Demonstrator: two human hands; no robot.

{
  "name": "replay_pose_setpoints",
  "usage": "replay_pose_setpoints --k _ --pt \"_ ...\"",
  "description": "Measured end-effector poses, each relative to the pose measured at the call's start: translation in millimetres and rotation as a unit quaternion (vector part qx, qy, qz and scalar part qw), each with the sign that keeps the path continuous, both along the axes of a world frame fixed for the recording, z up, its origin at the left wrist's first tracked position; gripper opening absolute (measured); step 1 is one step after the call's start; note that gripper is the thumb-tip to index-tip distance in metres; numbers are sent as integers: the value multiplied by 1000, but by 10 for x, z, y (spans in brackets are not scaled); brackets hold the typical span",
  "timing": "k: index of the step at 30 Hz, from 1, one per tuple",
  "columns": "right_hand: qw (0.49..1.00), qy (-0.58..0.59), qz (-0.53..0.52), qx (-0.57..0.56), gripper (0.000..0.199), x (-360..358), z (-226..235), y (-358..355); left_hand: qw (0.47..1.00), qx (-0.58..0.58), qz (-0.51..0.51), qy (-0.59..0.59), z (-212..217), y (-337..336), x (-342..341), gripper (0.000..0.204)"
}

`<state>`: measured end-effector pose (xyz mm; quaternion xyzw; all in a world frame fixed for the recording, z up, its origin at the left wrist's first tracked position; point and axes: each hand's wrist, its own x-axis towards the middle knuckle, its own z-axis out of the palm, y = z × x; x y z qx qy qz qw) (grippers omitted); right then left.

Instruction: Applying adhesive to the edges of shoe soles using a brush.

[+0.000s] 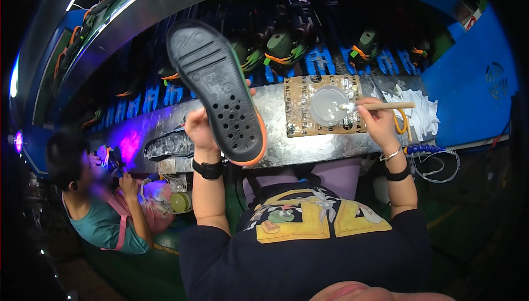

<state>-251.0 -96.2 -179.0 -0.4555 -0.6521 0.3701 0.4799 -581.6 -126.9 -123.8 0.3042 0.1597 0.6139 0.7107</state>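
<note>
Gripped upright in my left hand (pixel 199 130) is a black shoe sole (pixel 220 89) with rows of round holes at the heel and an orange heel edge. My thumb lies at its left side, and fingertips show past its right side. My right hand (pixel 380 127) pinches a brush (pixel 391 105) by its wooden handle. The brush's white, wet-looking tip is at the right rim of a shallow round bowl (pixel 315 111) of whitish liquid. Under the bowl lies a printed piece of brown cardboard (pixel 295 125).
White cloths or papers (pixel 421 116) and a yellow-orange ring (pixel 405 120) lie right of the cardboard on the metal bench (pixel 319 149). Another dark sole (pixel 168 145) rests at left. Shoes (pixel 281 47) stand on blue holders behind. A co-worker (pixel 104 207) sits at left.
</note>
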Motion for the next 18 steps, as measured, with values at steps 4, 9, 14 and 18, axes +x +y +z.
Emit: replay_pose_setpoints --k 4,9,14,18 --pt "987 -107 75 -95 7 70 192 -62 987 -34 43 148 -10 76 -93 52" --pt "992 87 78 -46 8 21 429 -199 955 145 62 252 190 240 195 70" --pt "964 -39 175 197 13 -191 804 -261 888 279 12 366 403 322 332 81" --pt "962 -83 159 207 12 -289 780 -168 878 299 18 373 540 316 475 88"
